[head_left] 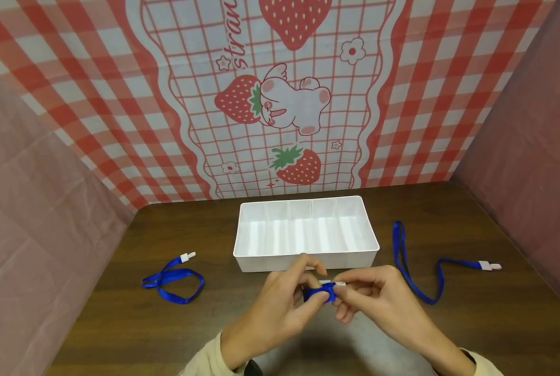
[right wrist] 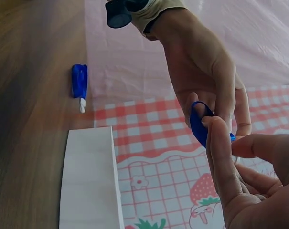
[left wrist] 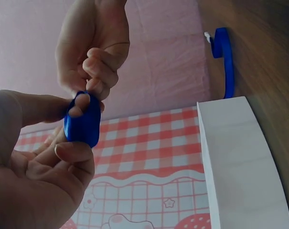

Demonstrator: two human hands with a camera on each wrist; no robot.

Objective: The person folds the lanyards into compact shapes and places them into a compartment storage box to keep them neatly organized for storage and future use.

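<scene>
Between both hands is a blue lanyard (head_left: 325,292) wound into a small flat coil, with a white clip (head_left: 340,283) at its right end. My left hand (head_left: 284,305) grips the coil, its thumb on the near face and its fingers curled behind. At the clip end, my right hand (head_left: 378,297) pinches the lanyard between thumb and fingers. The left wrist view shows the coil (left wrist: 84,125) as a loop around fingertips. Both hands are raised in front of a white divided tray (head_left: 308,261); part of the coil is hidden by fingers.
On the brown table (head_left: 106,313), a loosely looped blue lanyard (head_left: 181,272) lies at the left. Another lanyard (head_left: 440,279) stretches out at the right, its white clip pointing right. Strawberry-print cloth (head_left: 303,104) hangs behind, with pink cloth (head_left: 519,130) at the sides.
</scene>
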